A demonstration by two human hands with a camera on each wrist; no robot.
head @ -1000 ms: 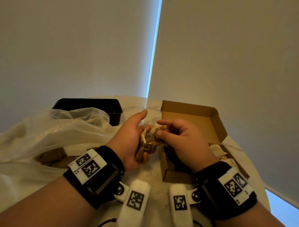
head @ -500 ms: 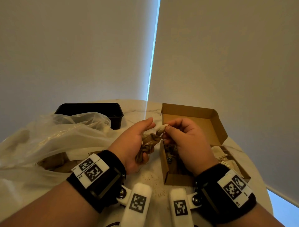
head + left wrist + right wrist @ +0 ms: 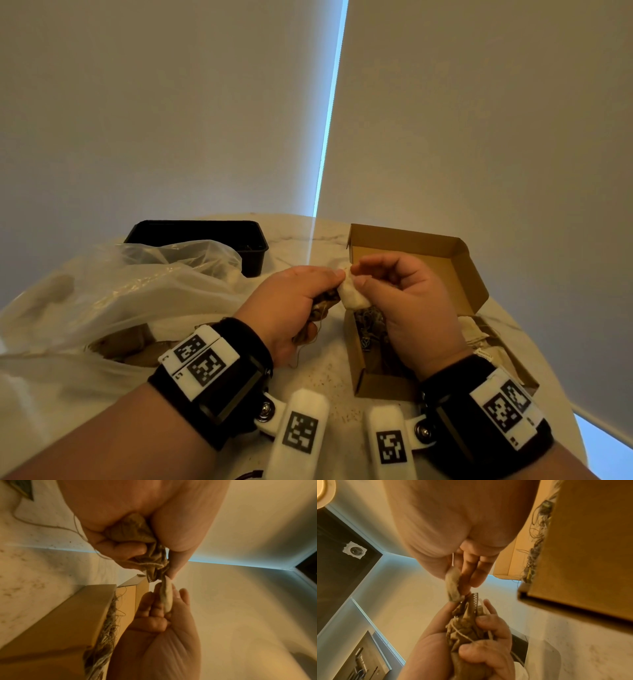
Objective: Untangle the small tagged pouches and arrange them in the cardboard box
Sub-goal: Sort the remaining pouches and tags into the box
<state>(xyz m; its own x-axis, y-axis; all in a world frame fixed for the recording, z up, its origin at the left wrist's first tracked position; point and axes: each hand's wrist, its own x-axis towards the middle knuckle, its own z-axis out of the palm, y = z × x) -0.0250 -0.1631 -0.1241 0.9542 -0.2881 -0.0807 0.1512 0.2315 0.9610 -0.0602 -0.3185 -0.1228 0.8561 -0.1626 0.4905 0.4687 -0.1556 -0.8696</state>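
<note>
While the left hand clutches brown pouches, only wrist views show right fingers pinching a pale pouch.

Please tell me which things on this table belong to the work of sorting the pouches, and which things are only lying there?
Part of the job:
- brown pouch bundle, gripped by the left hand
- pale pouch, pinched by the right hand
- cardboard box, open, with tangled strings inside

Only lying there:
- black tray
- clear plastic bag, perhaps the supply
- pale cloth items right of the box

Pale pouch between two hands
</note>
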